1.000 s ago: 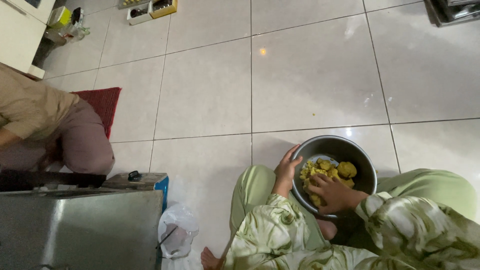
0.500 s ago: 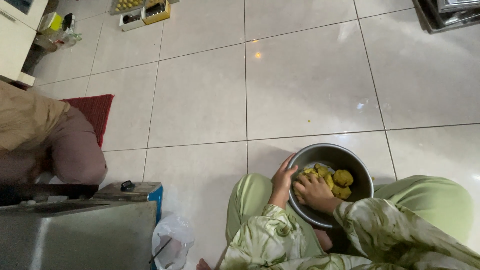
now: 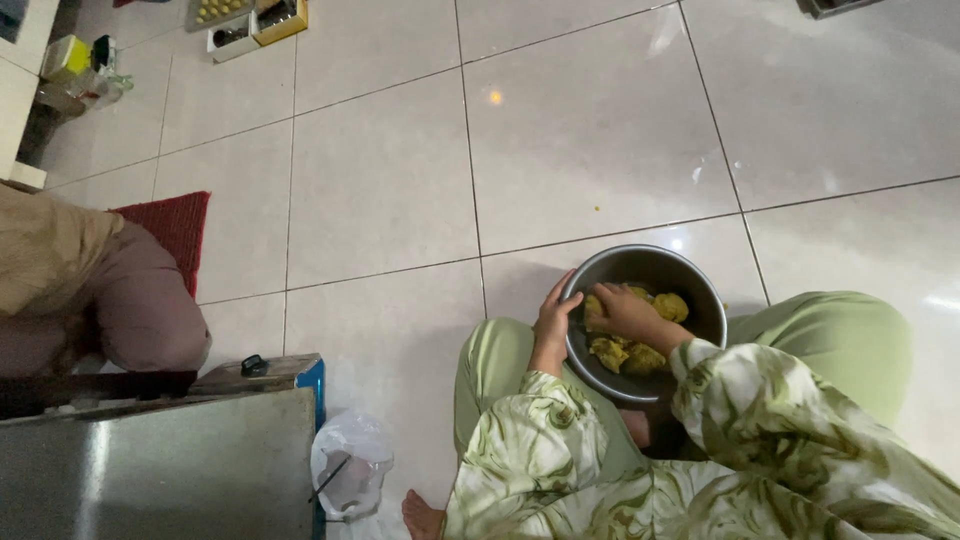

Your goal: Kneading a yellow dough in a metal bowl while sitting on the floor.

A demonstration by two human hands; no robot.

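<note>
Sitting on the tiled floor (image 3: 380,180) with a metal bowl (image 3: 660,265) between the knees. Left hand (image 3: 556,318) gripping the bowl's near rim, fingers curled over it; right hand (image 3: 622,312) pressing into yellow food pieces (image 3: 672,305), fingers bent around one. Farther left, a red mat (image 3: 175,225).

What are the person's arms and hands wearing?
Both arms are covered by long, loose sleeves in pale green with a white swirly, leafy pattern. The left sleeve ends at the wrist, and the right sleeve is wide and baggy. The left hand and right hand are bare: no gloves, and no rings or watch that I can see.
</note>
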